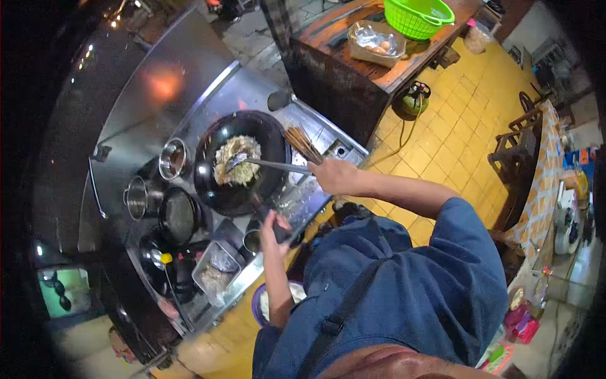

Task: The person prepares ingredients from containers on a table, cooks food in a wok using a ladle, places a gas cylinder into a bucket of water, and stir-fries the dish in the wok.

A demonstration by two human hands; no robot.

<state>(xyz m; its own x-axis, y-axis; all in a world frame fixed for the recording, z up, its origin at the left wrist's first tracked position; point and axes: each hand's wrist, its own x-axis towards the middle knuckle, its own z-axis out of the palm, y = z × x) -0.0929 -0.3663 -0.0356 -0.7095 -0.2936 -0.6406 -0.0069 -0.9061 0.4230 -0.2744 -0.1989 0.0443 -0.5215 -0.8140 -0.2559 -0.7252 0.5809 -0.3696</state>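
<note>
A black wok (211, 189) sits on the metal stove, with a pale, shredded-looking mix of food (249, 148) in it. My right hand (334, 177) is closed around the long handle of a metal wok spatula (274, 165), whose head rests in the food. The exact shape of that head is hard to make out. On the near side of the wok, my left hand (276, 227) is wrapped around the wok's dark handle (281, 235). A bundle of thin brown sticks (302, 144), like a bamboo brush, lies beside the wok near my right hand.
Left of the wok stand a small metal bowl (172, 159), a steel pot (136, 198) and a dark pan (178, 216). Nearer is a clear tub (218, 268). A wooden table (328, 47) holds eggs (382, 47) and a green basket (420, 18). A gas cylinder (411, 101) stands on yellow tiles.
</note>
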